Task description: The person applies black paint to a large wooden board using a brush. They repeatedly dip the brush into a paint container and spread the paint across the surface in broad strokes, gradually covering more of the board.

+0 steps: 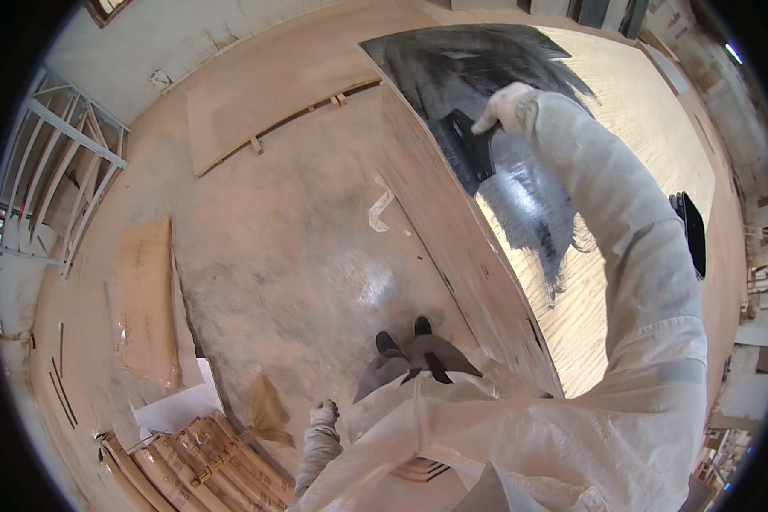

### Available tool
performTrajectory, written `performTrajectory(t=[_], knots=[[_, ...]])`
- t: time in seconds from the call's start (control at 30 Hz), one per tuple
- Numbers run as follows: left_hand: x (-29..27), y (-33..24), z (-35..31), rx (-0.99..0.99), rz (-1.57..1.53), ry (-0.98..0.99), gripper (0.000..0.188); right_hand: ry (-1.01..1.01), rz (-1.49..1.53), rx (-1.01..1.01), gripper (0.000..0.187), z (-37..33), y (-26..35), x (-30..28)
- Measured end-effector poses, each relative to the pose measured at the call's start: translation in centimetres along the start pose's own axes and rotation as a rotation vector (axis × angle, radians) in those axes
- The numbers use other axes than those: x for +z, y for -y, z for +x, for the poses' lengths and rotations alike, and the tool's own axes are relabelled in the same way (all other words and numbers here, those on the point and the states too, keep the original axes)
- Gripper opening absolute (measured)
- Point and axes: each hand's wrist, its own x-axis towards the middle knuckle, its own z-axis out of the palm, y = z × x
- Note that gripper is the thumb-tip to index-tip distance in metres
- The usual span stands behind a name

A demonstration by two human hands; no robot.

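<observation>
My right hand (510, 107), in a pale glove, reaches far out over a large light wooden panel (648, 111). It grips a wide black spreader (468, 152), pressed against the panel near its left edge. A glossy black coating (520, 192) covers the panel's far left part, with streaky, ragged borders on the bare wood grain. My left hand (324, 414) hangs low at my left side, away from the panel. Its fingers are curled in, and nothing shows in them. A black container (693, 235) is partly hidden behind my right sleeve.
A stack of brown wrapped packages (205, 465) lies at the lower left, beside a broom head (267, 405). Farther up are a flat cardboard package (145, 303) and a metal rack (68, 171). A thin board (264, 119) with a wooden strip lies on the dusty floor (290, 230).
</observation>
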Motion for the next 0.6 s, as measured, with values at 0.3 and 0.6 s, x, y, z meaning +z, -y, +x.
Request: performTrajectory(t=[0.3,0.6], knots=[[3.0,1.7,-2.0,-0.003,-0.068,-0.027,0.024,0.01,-0.134,-0.251,0.036,-1.5,-1.7,0.8],[5.4,6.3,-6.3,-0.027,-0.206,-0.132,0.025,0.071,-0.014,-0.109,0.039,4.2,-0.2,-1.6]])
